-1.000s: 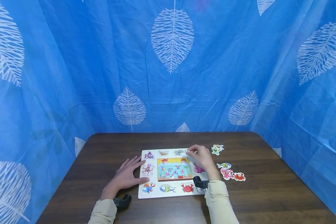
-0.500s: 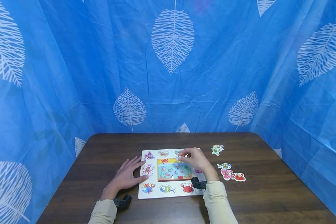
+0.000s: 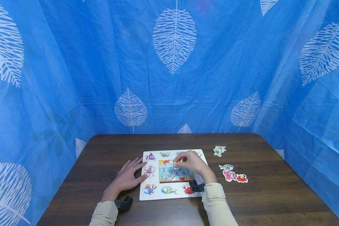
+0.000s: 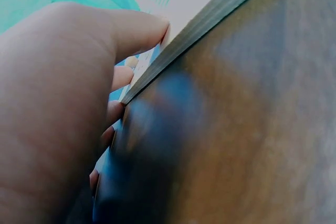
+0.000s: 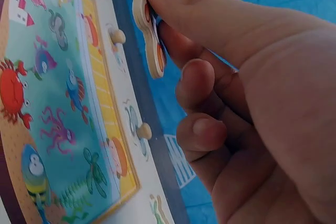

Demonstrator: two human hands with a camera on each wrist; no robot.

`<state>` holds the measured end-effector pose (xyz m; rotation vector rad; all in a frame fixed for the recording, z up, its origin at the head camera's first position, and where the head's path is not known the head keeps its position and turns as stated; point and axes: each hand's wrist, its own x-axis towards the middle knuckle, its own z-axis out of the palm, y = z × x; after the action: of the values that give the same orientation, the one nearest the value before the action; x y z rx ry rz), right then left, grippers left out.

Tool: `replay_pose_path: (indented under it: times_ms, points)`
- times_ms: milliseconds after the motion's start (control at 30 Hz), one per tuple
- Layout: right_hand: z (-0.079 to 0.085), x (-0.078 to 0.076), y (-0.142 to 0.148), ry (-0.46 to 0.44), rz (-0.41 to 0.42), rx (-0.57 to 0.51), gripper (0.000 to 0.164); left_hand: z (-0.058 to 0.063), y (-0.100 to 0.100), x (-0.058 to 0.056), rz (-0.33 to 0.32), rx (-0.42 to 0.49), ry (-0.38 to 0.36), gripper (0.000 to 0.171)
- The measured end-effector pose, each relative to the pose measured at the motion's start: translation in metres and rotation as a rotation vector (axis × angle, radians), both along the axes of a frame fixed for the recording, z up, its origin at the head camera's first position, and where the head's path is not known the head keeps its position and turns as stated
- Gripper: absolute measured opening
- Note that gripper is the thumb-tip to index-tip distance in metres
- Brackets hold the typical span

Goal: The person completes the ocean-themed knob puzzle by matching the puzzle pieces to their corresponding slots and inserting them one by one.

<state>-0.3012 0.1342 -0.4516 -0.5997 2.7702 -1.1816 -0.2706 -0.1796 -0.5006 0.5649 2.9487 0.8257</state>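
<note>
Fitting seems the step: right hand (image 3: 193, 161) pinches a puzzle piece (image 5: 149, 40) over the board (image 3: 179, 194), left hand (image 3: 127, 177) rests fingers spread; next likely needs alignment

Your head camera looks forward-down over left grip (image 3: 127, 177) and right grip (image 3: 193, 162); wrist cameras, close beside each, share the board (image 3: 180, 190).

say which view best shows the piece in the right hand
Right wrist view: the piece is close, its edge plain. Head view shows it small, partly covered by the right hand; left wrist, not at all.
</note>
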Motion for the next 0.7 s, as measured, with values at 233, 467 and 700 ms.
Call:
replay_pose_path:
  times_ms: [233, 467, 700]
  points:
    - [0.001, 0.003, -0.012, -0.017, 0.069, 0.025, 0.008, 0.000, 0.000, 0.000, 0.001, 0.008, -0.002, 0.067]
    - [-0.002, 0.005, -0.020, -0.052, 0.113, 0.028, 0.008, -0.002, 0.000, -0.002, -0.003, 0.004, 0.007, 0.066]
    - [-0.003, 0.009, -0.030, -0.039, 0.196, 0.043, 0.007, -0.003, 0.000, -0.002, 0.001, 0.001, 0.007, 0.064]
